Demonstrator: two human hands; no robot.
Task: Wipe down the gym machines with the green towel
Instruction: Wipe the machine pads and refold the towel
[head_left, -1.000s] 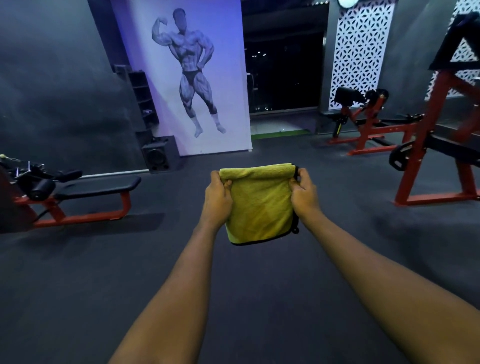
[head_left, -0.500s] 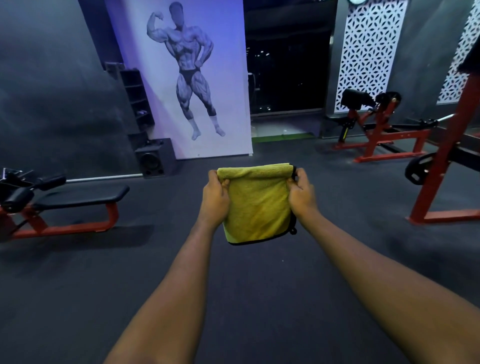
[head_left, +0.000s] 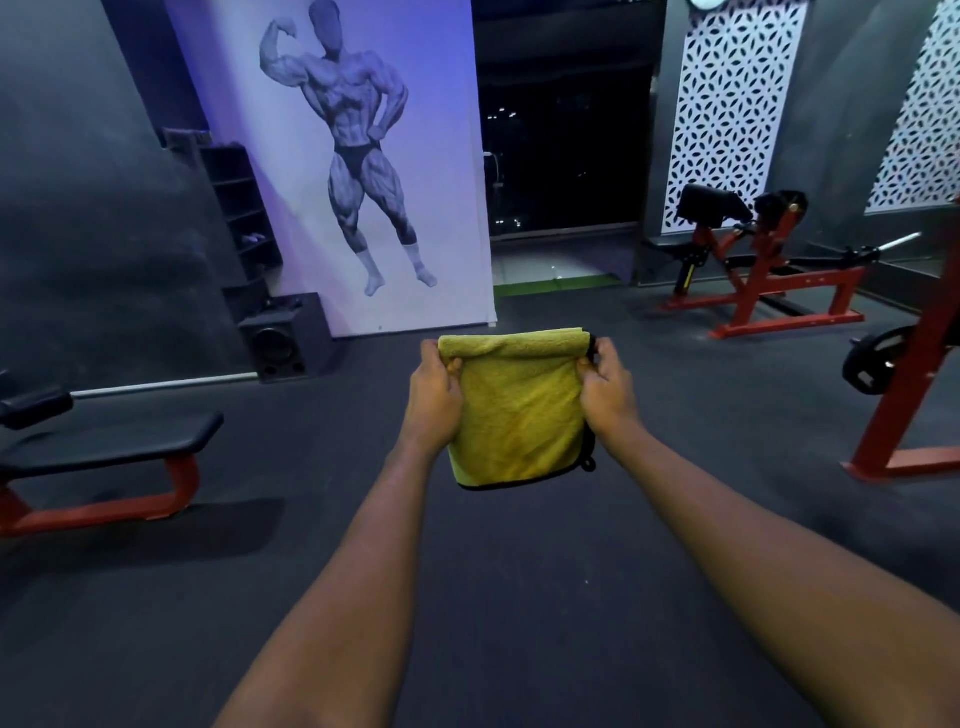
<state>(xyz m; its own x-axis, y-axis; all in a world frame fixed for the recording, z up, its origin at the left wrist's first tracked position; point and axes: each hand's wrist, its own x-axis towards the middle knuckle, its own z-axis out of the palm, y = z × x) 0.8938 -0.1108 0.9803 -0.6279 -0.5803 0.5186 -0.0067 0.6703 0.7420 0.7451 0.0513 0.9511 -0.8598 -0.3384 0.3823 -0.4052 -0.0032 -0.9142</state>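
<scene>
Prep step, by the look of it: no wiping yet, the green towel (head_left: 519, 410) is held folded in mid-air over the floor, well apart from any machine. Next move prob. needs a walk to the bench (head_left: 104, 447) at left or the red machine (head_left: 758, 270) at back right. Both arms out straight; left hand (head_left: 434, 400) & right hand (head_left: 605, 395) each grip a top corner w/ curled fingers, though dim light hides finger detail.

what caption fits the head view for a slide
Gym: left hand and right hand hold a folded towel, bench left, red machine right
</scene>
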